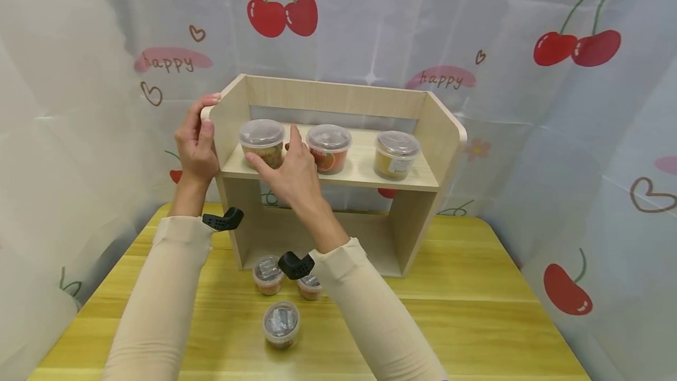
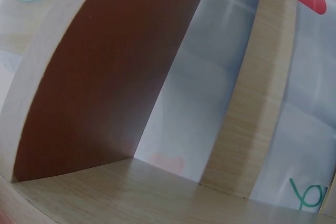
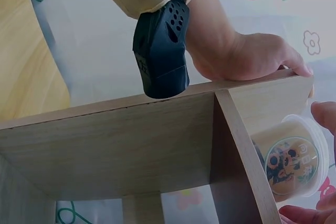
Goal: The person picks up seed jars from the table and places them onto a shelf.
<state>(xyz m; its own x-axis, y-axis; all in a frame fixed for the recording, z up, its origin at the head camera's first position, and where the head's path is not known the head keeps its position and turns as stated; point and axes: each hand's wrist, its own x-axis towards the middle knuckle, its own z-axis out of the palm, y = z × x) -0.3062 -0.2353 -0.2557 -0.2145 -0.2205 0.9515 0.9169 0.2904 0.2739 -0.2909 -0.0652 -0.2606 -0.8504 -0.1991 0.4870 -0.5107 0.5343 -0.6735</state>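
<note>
My left hand [image 1: 197, 146] grips the upper front edge of the left side panel of a pale wooden shelf unit [image 1: 333, 96]. On its upper board, a lidded plastic tub [image 1: 262, 134] with a patterned label stands at the left. My right hand [image 1: 296, 175] is spread about this tub, its thumb overlapping the front and its fingers at the right side. In the right wrist view the tub [image 3: 291, 158] appears between spread fingers. Right of this hand stands a tub with a red label [image 1: 329, 149], and farther right a yellow tub [image 1: 396, 154].
Three smaller lidded tubs stand on the wooden table [image 1: 465, 310] before the unit: one at the left [image 1: 268, 275], one partly behind the right forearm [image 1: 310, 287], one nearer [image 1: 281, 325]. A cherry-print sheet [image 1: 370, 28] hangs behind. The unit's lower compartment [image 1: 328, 240] faces me.
</note>
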